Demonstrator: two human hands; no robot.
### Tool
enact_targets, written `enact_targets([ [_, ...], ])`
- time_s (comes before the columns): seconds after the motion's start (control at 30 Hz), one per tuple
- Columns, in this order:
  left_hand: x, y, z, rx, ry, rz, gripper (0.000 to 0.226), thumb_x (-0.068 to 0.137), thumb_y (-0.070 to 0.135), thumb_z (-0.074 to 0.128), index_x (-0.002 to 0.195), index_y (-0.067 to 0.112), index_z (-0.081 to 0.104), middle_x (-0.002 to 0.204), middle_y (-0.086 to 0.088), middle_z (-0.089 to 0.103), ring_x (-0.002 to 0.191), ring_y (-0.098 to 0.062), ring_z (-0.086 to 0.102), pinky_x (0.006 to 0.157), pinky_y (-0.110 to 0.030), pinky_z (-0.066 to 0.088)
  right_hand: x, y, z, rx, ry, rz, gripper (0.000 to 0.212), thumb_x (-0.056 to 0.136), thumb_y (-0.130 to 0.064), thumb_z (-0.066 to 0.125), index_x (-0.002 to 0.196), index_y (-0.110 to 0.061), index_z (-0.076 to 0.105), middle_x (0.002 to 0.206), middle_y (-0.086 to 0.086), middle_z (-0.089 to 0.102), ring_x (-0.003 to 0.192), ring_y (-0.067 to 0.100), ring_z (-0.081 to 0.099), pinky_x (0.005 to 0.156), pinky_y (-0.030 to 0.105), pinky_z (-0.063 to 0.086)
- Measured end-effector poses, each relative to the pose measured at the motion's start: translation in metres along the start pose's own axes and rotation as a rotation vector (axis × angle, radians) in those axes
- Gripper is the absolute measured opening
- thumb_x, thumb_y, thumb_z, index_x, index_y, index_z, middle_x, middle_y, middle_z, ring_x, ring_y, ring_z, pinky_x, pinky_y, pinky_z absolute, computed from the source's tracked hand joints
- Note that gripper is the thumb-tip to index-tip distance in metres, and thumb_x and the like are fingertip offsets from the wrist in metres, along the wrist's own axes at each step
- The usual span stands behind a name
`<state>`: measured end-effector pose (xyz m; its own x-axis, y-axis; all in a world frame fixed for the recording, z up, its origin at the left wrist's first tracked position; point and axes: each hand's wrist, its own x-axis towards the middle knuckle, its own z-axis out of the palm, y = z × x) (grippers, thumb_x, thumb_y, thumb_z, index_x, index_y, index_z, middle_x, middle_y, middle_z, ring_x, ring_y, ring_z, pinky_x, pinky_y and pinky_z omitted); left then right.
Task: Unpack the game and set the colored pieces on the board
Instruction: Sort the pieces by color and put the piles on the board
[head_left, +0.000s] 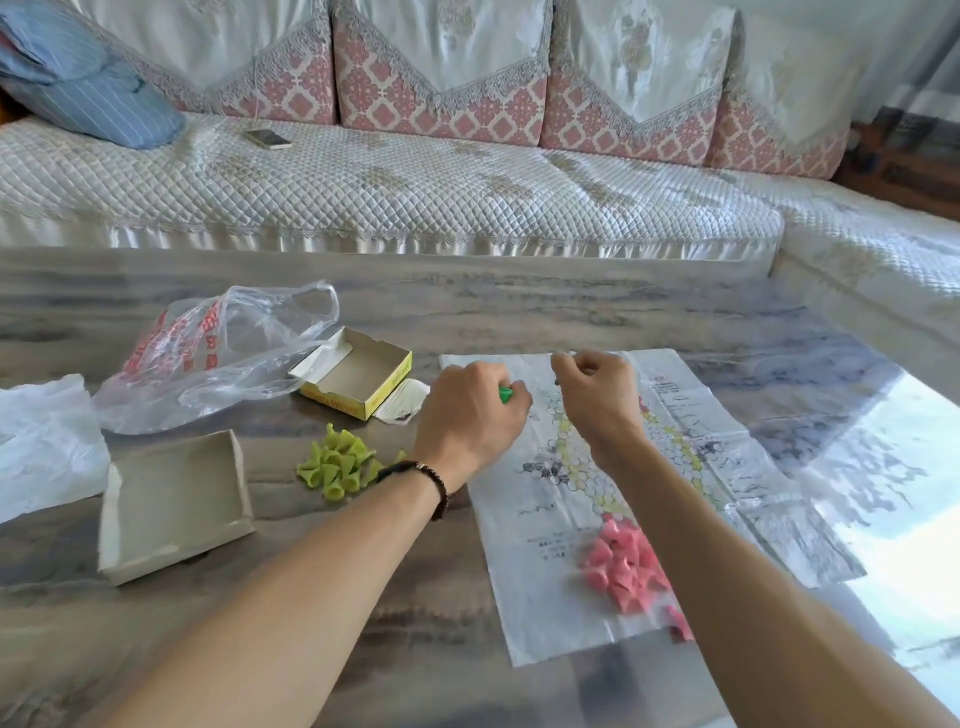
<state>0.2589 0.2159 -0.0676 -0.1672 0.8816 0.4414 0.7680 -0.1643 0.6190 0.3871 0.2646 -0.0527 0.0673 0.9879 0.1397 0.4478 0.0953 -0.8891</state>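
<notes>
Head view: left hand (475, 410) pinches green piece (506, 394); right hand (597, 395) curled over creased paper board (691, 441).

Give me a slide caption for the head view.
Left hand holding green pieces over the paper board, pink pieces piled on it.

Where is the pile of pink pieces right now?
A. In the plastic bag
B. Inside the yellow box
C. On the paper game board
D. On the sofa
C: the pink pieces lie heaped on the near end of the paper board, beside the person's right forearm.
</notes>
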Motion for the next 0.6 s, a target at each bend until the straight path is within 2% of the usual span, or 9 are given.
enact_targets([
  [0.13, 0.042, 0.0, 0.048, -0.072, -0.002, -0.139, 0.046, 0.084, 0.024, 0.057, 0.05, 0.013, 0.029, 0.045, 0.002, 0.029, 0.045, -0.018, 0.028, 0.047, -0.032, 0.023, 0.054, 0.024, -0.003, 0.099, 0.017, 0.109, 0.026, 0.08, -0.019, 0.055, 0.059, -0.014, 0.042, 0.057, 0.006, 0.032, 0.05, 0.017, 0.025, 0.045, 0.026, 0.021],
  [0.23, 0.06, -0.007, 0.078, -0.129, 0.016, -0.239, 0.043, 0.084, 0.024, 0.057, 0.052, 0.014, 0.031, 0.047, 0.002, 0.033, 0.046, -0.018, 0.031, 0.046, -0.029, 0.025, 0.081, 0.04, 0.004, 0.089, 0.0, 0.133, 0.021, 0.082, -0.021, 0.057, 0.065, -0.012, 0.049, 0.06, 0.008, 0.035, 0.049, 0.018, 0.028, 0.039, 0.019, 0.022],
  [0.3, 0.068, -0.012, 0.092, -0.169, 0.052, -0.282, 0.044, 0.086, 0.024, 0.056, 0.051, 0.014, 0.031, 0.045, 0.004, 0.033, 0.045, -0.017, 0.031, 0.046, -0.027, 0.026, 0.093, 0.048, 0.011, 0.053, -0.019, 0.121, 0.025, 0.083, -0.021, 0.058, 0.063, -0.011, 0.048, 0.057, 0.007, 0.038, 0.047, 0.018, 0.03, 0.037, 0.017, 0.024],
  [0.43, 0.074, -0.018, 0.106, -0.255, 0.157, -0.389, 0.041, 0.086, 0.025, 0.054, 0.053, 0.012, 0.034, 0.045, 0.004, 0.035, 0.046, -0.015, 0.032, 0.047, -0.029, 0.028, 0.105, 0.059, 0.021, 0.014, -0.044, 0.056, 0.031, 0.085, -0.021, 0.057, 0.058, -0.01, 0.049, 0.053, 0.005, 0.041, 0.051, 0.016, 0.036, 0.05, 0.028, 0.036],
  [0.53, 0.073, -0.017, 0.106, -0.301, 0.173, -0.437, 0.037, 0.086, 0.026, 0.054, 0.058, 0.004, 0.046, 0.051, 0.002, 0.045, 0.05, -0.014, 0.039, 0.049, -0.029, 0.034, 0.104, 0.062, 0.025, -0.008, -0.07, 0.02, 0.036, 0.087, -0.024, 0.054, 0.063, 0.002, 0.053, 0.058, 0.008, 0.047, 0.054, 0.017, 0.04, 0.053, 0.029, 0.037],
  [0.6, 0.072, -0.014, 0.102, -0.371, 0.17, -0.471, 0.039, 0.088, 0.028, 0.052, 0.063, -0.002, 0.049, 0.056, -0.006, 0.051, 0.054, -0.016, 0.043, 0.053, -0.03, 0.037, 0.102, 0.063, 0.024, 0.008, -0.076, 0.013, 0.038, 0.089, -0.022, 0.051, 0.073, 0.012, 0.058, 0.061, 0.01, 0.052, 0.056, 0.018, 0.046, 0.054, 0.03, 0.04],
])
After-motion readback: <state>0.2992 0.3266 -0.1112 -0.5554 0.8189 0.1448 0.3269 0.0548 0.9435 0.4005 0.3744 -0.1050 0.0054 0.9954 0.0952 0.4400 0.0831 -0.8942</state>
